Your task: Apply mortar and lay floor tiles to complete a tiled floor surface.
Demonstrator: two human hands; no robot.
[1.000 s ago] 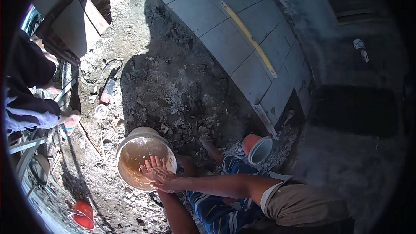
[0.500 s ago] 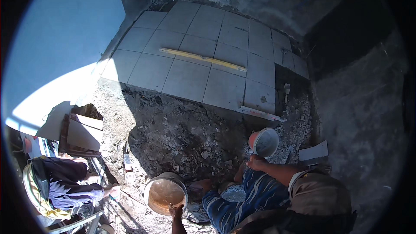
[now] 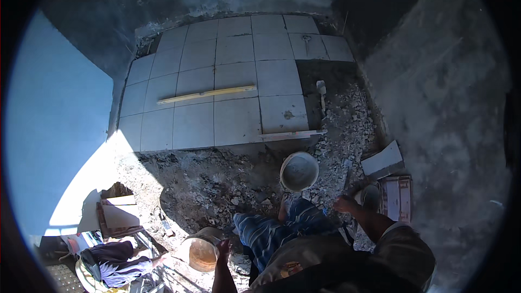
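My left hand (image 3: 223, 248) is closed at the right side of a tilted bucket (image 3: 202, 254), whose mouth shows a brownish inside. My right hand (image 3: 343, 204) is held out in front of my right knee with its fingers curled; what lies in them, if anything, is too small to make out. Just ahead of my feet stands a second bucket (image 3: 299, 172), its grey inside facing up. A dark rounded container (image 3: 370, 198) is close to the right hand, partly behind my forearm.
Pale floor tiles (image 3: 195, 125) fill the far area, with a yellow spirit level (image 3: 207, 95) on them. A light straightedge (image 3: 293, 134) lies along their near edge. A mallet-like tool (image 3: 321, 95) rests near rubble (image 3: 355, 114). Another person's legs (image 3: 122, 263) are at lower left; tile pieces (image 3: 382, 160) lie right.
The view has swung right and back. My right hand has moved right, away from the grey bucket. My left hand remains at the other bucket, now beside it rather than at its near rim.
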